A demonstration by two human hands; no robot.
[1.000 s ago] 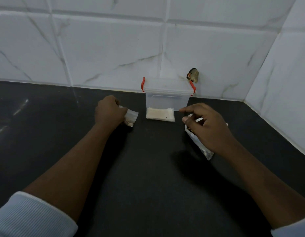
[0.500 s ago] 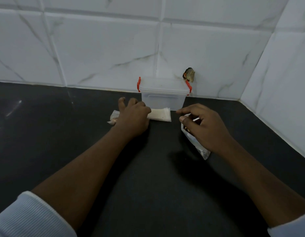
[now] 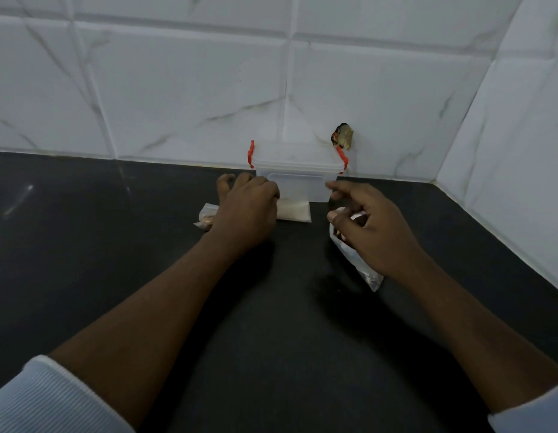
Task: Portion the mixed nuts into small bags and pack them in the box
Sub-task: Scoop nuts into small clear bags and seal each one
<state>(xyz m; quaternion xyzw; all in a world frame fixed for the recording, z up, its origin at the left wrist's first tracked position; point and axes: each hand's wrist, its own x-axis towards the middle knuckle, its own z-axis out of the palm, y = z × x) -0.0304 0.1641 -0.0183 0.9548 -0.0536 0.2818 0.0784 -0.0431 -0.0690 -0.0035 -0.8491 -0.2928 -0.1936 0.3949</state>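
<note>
A clear plastic box [image 3: 298, 185] with red clips and its lid on stands against the tiled wall. A stack of empty small bags [image 3: 294, 212] lies in front of it. My left hand [image 3: 248, 207] rests over the stack's left end, fingers reaching forward. A small filled bag of nuts [image 3: 205, 217] lies on the counter just left of that hand, apart from its fingers. My right hand [image 3: 369, 226] is at the mouth of the large nut bag [image 3: 363, 270], thumb and lower fingers curled at its rim, index finger stretched toward the box.
The black counter [image 3: 115, 245] runs to white tiled walls at the back and right, forming a corner. A dark broken patch [image 3: 342, 137] marks the wall behind the box.
My left hand let go of the small filled bag on the counter and moved right onto the stack of empty bags. My right index finger has lifted toward the box.
</note>
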